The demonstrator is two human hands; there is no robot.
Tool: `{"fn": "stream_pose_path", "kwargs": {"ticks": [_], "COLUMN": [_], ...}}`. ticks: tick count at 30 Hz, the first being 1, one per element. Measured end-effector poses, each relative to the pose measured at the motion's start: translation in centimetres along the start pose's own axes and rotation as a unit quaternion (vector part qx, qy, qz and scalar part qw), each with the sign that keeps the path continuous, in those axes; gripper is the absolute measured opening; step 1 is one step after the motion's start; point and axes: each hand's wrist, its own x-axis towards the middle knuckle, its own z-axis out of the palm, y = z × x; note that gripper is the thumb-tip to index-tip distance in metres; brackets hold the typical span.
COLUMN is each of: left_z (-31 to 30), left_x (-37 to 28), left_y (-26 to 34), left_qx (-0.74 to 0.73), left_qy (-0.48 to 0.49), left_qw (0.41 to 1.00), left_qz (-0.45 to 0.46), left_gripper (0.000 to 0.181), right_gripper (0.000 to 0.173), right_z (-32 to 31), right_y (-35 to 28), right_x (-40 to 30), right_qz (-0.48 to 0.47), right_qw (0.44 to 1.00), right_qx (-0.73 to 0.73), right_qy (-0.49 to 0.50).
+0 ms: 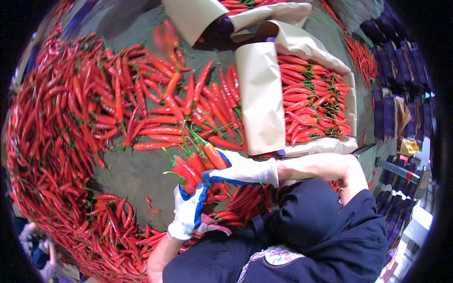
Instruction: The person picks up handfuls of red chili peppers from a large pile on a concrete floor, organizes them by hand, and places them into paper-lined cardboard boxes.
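My left hand [189,212], in a white knit glove with a blue coated palm, grips the lower part of a bunch of red chili peppers [187,171]. In a matching glove, my right hand [244,168] closes around more red chili peppers [214,155] from the right side. The two hands meet at the fingers, and the green stems point up and left. Part of the bunch is hidden by the gloves. Just above my right forearm stands a box lined with paper [260,99], holding chili peppers [308,102] laid in rows.
A large heap of red chili peppers [60,141] curves around the left side of the grey floor [131,177]. Another paper-lined box [196,21] stands at the top. Stacked purple boxes [400,63] line the right. A person [39,247] is partly visible at lower left.
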Motion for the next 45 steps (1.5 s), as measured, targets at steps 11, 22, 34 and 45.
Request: {"fn": "stream_pose_path", "kwargs": {"ticks": [11, 22, 34, 45], "left_z": [14.9, 32.8, 35.7, 37.8], "left_x": [2.5, 5.4, 2.5, 2.4], "left_y": [11.4, 3.8, -5.8, -6.0], "left_qx": [0.242, 0.0, -0.157, -0.185], "left_qy": [-0.045, -0.126, -0.149, -0.095], "left_qw": [0.969, 0.99, 0.962, 0.959], "left_qz": [-0.025, -0.056, -0.164, -0.193], "left_gripper": [0.039, 0.034, 0.031, 0.02], "right_gripper": [0.06, 0.045, 0.052, 0.059], "right_z": [-10.3, -26.4, -27.4, -28.9], "right_y": [-0.5, 3.5, 7.9, 7.6], "right_x": [-7.5, -18.2, -23.4, -23.5], "right_qz": [-0.1, -0.03, -0.005, -0.058], "right_qw": [0.928, 0.972, 0.981, 0.958], "right_qx": [0.353, 0.166, -0.118, -0.211], "right_qy": [0.065, 0.162, 0.154, 0.185]}}
